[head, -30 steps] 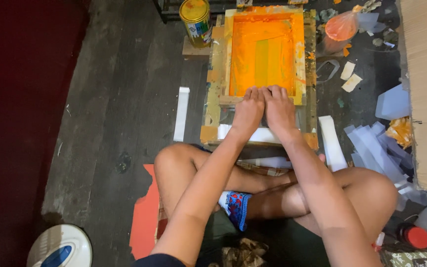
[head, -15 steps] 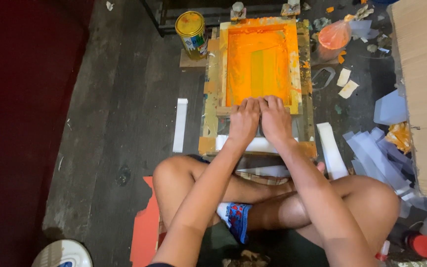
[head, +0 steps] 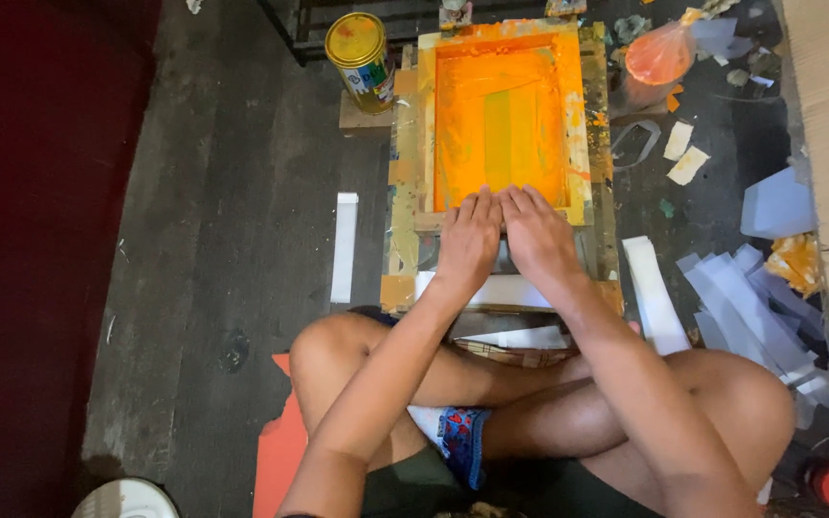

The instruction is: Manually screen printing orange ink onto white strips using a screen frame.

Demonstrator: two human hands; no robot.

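Two hands side by side at the near end of the printing screen (head: 501,125), a wooden frame w/ orange ink all over the mesh, lying flat on the dark floor, centre-far in view. Left hand (head: 469,240) and right hand (head: 536,238) lie palm down, fingers fairly flat and together, thumbs almost touching, pressing on sth at the frame's near edge; what's under the palms is hidden, so can't tell if they grip a tool. Ink is spread over the whole mesh, w/ a paler strip down the middle; hands sit at the near end of it, so a pass looks about done, judging by position only. White strip (head: 520,291) lies just near of the hands under the frame. Yellow tin (head: 362,58) far left of frame, orange bag (head: 659,56) far right, white paper strips (head: 750,288) piled right. Crossed legs near.
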